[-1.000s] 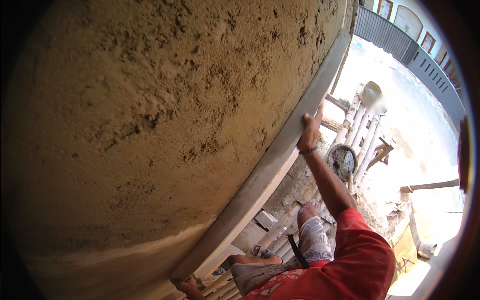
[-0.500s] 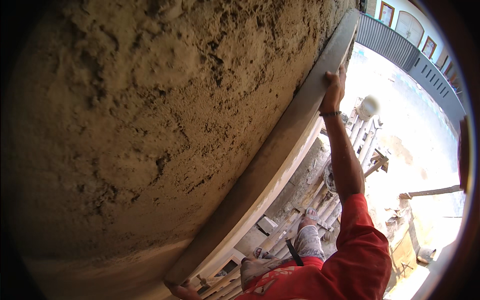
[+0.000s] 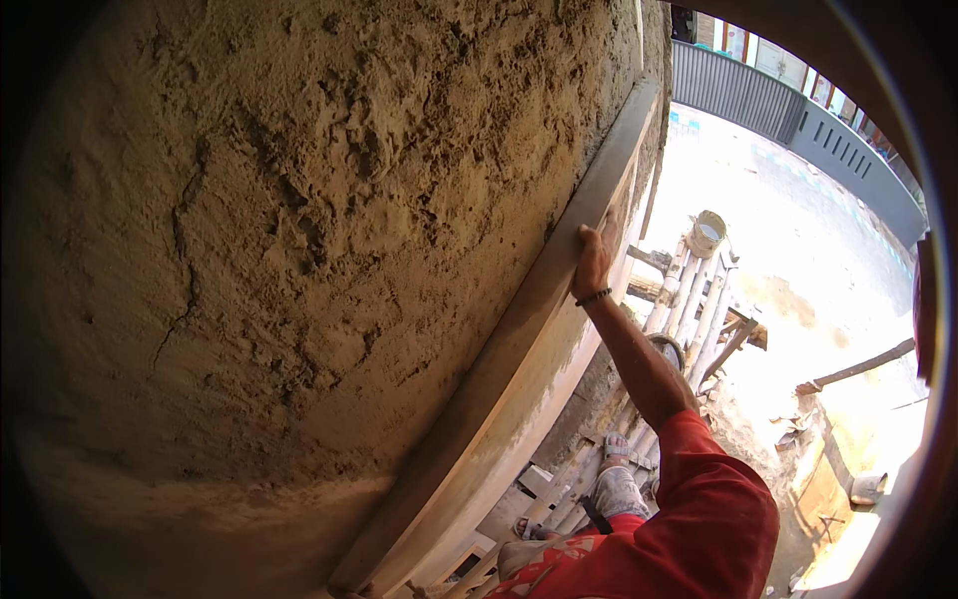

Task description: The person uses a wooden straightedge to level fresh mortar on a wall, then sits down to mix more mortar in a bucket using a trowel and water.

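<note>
A long, straight plasterer's straightedge [image 3: 479, 399] runs diagonally along a rough, pitted plaster wall [image 3: 329, 230], its face close against the surface. My right hand [image 3: 591, 265], with a dark bead bracelet at the wrist, is closed round the upper part of the straightedge, thumb on the near face and the other fingers behind. At the straightedge's lower end only a sliver of my left hand [image 3: 344, 593] shows at the picture's bottom edge; it stays at that end, most of its fingers cut off. The wall has a long crack at left and a smoother band below.
Beneath me is a scaffold of bamboo poles [image 3: 689, 299], where my sandalled feet [image 3: 617, 446] stand. A bucket [image 3: 708, 232] sits on the far poles, with another round container [image 3: 667, 349] nearer. A grey metal fence [image 3: 738, 90] lies beyond. A wooden pole [image 3: 858, 367] juts in at right.
The straightedge and my right hand now sit lower and further left in the picture, and the whole view has shifted too. Less of my left hand shows. Both ends remain held.
</note>
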Demonstrator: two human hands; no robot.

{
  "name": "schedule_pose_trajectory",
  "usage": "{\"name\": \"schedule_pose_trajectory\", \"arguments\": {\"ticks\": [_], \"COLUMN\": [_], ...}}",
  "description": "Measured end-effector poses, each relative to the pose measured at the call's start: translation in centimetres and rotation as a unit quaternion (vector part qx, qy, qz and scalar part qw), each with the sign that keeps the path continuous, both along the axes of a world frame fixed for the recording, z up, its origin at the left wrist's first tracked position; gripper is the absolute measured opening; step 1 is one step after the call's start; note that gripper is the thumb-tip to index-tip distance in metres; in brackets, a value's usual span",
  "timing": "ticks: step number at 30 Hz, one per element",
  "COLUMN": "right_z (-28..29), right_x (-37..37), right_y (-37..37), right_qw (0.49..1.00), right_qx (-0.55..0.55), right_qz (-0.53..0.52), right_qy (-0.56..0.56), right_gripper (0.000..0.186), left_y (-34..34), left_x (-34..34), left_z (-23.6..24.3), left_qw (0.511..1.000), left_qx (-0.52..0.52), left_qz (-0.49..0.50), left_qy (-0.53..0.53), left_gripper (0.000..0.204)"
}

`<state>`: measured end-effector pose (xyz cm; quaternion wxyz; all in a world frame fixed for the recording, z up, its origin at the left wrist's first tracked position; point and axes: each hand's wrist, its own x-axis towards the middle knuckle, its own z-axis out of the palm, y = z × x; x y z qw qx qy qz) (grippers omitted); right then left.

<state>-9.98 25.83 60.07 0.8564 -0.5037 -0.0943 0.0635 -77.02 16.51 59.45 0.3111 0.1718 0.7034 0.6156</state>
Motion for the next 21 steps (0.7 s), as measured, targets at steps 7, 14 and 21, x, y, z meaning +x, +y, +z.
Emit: {"name": "schedule_pose_trajectory", "arguments": {"ticks": [7,14,21], "right_z": [0.5,8.9,13.5], "right_x": [2.2,14.4,24.7], "right_y": [0.3,2.9,4.5], "right_qw": [0.994,0.989,0.993], "right_qx": [0.099,0.137,0.073], "right_qz": [0.017,-0.021,-0.015], "right_qy": [0.050,-0.052,-0.087], "right_gripper": [0.073,0.067,0.069], "left_y": [-0.4,1.4,0.5], "left_x": [4.6,10.6,15.7], "left_z": [3.3,8.6,14.6], "left_qw": [0.993,0.991,0.964], "left_qx": [0.026,0.068,0.199], "left_qz": [-0.044,-0.111,-0.160], "left_qy": [0.109,-0.040,-0.075], "left_gripper": [0.057,0.066,0.038]}}
